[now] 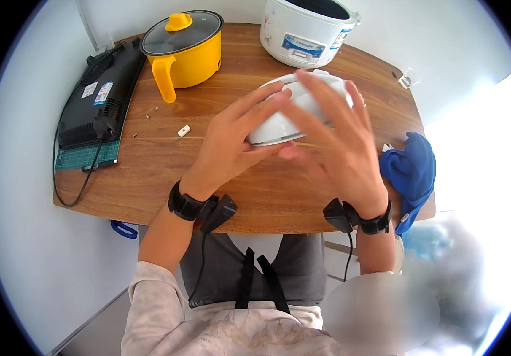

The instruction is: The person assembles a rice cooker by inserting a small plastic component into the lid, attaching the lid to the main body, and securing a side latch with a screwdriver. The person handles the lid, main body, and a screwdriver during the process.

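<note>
A white rounded lid (274, 128), looking like a rice cooker's, is tilted above the middle of the table. My left hand (223, 139) grips its left side, fingers on top and thumb under the near edge. My right hand (349, 148) is in front of the lid's right part, fingers spread and slightly blurred; whether it touches the lid is hard to tell. Behind the lid stands a white rice cooker body (291, 32) with its top uncovered and a dark interior showing.
A yellow electric pot (199, 59) with a glass lid stands back left. Beside it lies a black appliance (92, 110) with a cord, partly over a green cutting mat (68, 159). A small white piece (184, 130) and tiny bits lie nearby. A blue cloth (409, 172) hangs over the right edge.
</note>
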`<action>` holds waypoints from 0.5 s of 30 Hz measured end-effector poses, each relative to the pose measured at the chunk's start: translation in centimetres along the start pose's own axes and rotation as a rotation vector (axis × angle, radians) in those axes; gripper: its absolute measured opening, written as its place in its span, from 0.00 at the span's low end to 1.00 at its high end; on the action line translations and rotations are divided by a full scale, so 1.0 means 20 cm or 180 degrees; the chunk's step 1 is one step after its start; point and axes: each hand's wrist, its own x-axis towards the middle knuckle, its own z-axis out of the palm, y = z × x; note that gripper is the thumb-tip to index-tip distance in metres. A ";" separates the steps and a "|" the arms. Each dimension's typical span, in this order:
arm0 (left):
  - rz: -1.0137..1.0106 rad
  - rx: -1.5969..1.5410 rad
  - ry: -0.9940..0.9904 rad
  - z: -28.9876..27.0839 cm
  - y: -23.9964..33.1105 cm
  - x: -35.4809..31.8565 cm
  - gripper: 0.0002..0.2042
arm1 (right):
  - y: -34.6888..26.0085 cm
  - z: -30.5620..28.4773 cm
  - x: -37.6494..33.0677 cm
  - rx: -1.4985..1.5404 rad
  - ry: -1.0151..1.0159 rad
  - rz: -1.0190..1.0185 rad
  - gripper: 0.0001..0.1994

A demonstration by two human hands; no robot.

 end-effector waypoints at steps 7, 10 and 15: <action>0.0261 0.0207 -0.0044 0.00 -0.04 -0.01 0.31 | 0.05 0.03 -0.02 -0.0073 -0.0156 -0.0192 0.27; 0.0320 0.0291 -0.0114 0.00 -0.03 0.00 0.30 | 0.05 0.07 -0.04 0.0171 0.0051 -0.0067 0.27; 0.0498 0.0418 -0.0272 -0.02 0.00 0.00 0.27 | 0.02 0.11 -0.07 0.0327 0.0415 0.0080 0.24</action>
